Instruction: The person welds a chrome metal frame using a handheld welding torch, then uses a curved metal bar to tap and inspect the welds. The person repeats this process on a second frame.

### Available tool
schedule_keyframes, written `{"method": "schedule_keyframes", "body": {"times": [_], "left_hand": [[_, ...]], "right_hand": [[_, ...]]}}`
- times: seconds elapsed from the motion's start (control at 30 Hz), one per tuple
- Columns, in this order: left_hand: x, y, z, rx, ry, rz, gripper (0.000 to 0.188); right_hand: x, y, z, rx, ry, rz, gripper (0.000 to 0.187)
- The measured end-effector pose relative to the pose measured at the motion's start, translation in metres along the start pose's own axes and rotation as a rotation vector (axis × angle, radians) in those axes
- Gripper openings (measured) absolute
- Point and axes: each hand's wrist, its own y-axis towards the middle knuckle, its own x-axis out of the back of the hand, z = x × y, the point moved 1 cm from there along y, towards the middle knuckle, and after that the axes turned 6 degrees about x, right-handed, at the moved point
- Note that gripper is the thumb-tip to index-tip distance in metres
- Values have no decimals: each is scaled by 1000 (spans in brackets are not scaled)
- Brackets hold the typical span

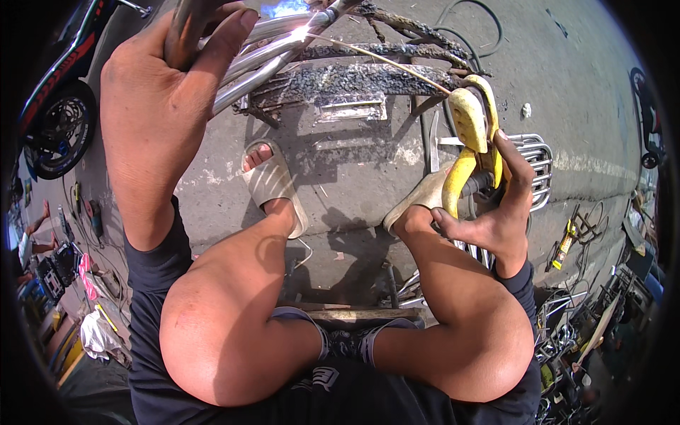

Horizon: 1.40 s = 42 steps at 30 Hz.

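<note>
My right hand point(506, 202) grips a yellow welding electrode holder point(460, 177). A thin welding rod point(389, 60) runs from its jaws up and left to a bright arc on shiny metal tubes point(262, 60). My left hand point(159, 106) is closed, its thumb against a brown bar-like piece point(185, 35) whose upper end is cut off by the picture's edge. The tubes lie just right of that hand, across a spatter-crusted metal stand point(354, 81). White glare and blue smoke hide the joint itself.
My sandalled feet point(273, 177) stand below the stand. A chipping hammer point(433, 142) and a bent-tube rack point(542, 166) lie by the right foot. A motorcycle wheel point(64, 131) is at the left. Scrap metal point(567, 340) and cables point(595, 219) cover the right side.
</note>
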Motion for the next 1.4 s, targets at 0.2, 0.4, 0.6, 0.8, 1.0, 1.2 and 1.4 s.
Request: {"method": "schedule_keyframes", "body": {"times": [0.2, 0.4, 0.6, 0.8, 1.0, 1.2, 1.4], "left_hand": [[-1, -1, 1, 6, 63, -10, 36], [0, 0, 5, -23, 66, -10, 37], [3, 11, 9, -169, 71, -49, 37], [9, 12, 21, -39, 54, -2, 36], [8, 8, 29, -44, 10, -43, 31], [10, 10, 34, -46, 0, -43, 30], [11, 12, 40, 38, 16, -50, 29]], "right_hand": [[-1, 2, 2, -9, 4, 23, 114], [-1, 2, 2, -11, -17, 43, 114], [-7, 1, -2, 16, 40, -47, 116], [-4, 2, 0, 11, 8, -19, 116], [-3, 4, 2, 23, -27, 11, 114], [-6, 4, 0, 2, -14, 12, 113], [-9, 2, -1, -40, 14, 49, 116]]}}
